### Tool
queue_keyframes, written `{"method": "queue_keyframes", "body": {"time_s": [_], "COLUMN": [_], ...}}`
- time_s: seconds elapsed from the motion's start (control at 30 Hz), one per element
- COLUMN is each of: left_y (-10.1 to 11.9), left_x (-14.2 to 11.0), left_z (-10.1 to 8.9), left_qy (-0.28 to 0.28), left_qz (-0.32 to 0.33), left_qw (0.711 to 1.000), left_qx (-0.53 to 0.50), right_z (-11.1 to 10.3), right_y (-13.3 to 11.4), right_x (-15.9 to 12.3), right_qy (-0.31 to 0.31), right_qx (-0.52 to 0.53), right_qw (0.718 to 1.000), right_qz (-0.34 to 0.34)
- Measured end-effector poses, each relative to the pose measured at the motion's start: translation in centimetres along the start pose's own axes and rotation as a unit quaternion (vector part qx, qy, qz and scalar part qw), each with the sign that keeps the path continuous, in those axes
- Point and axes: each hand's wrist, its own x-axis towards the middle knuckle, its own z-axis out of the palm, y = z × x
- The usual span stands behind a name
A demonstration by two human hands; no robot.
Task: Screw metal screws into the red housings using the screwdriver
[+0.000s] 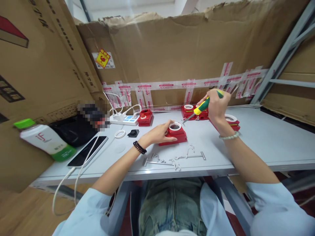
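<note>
I have one screwdriver (203, 105), its handle wrapped in my closed right hand (218, 103), the shaft slanting down to the left. One red box (180, 136) sits under my left hand (159, 132), fingers and thumb clasping it around its left side; one white ring (175, 130) tops it, and the screwdriver's tip is just beside the ring's right side. Two T-shaped bars (159, 163) lie between this box and the bench's (265, 137) front edge, small metal bits among them. Left of my left hand I count one loose ring (120, 137), one black part (133, 133), one phone (88, 152) and one bottle (46, 141). More red pieces (188, 114) stand behind and to the right; some overlap, so I can't count them surely. Right of my right wrist, the bench stretches wide and open.
</note>
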Motion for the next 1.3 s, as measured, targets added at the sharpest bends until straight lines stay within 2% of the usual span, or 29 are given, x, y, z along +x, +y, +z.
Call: {"method": "queue_keyframes", "body": {"time_s": [0.1,0.23,0.57,1.0,1.3], "left_y": [0.0,0.0,-0.2,-0.2,0.2], "left_x": [0.0,0.0,0.1,0.1,-0.1], "left_z": [-0.1,-0.1,-0.1,-0.1,-0.3], "left_qy": [0.001,-0.004,-0.009,-0.011,-0.001], "left_qz": [0.001,0.0,-0.001,0.0,-0.01], "left_qw": [1.0,1.0,1.0,1.0,1.0], "left_qx": [0.001,0.014,0.016,0.003,0.003], "right_z": [0.1,0.4,0.3,0.0,1.3], "right_y": [2.0,3.7,5.3,6.3,3.8], "right_x": [0.8,0.6,-0.1,0.1,0.0], "right_qy": [0.043,0.071,0.1,0.083,0.012], "right_qx": [0.003,-0.02,-0.014,-0.053,-0.094], "right_qw": [0.998,0.991,0.977,0.981,0.989], "right_qz": [0.039,0.108,0.188,0.168,0.115]}}
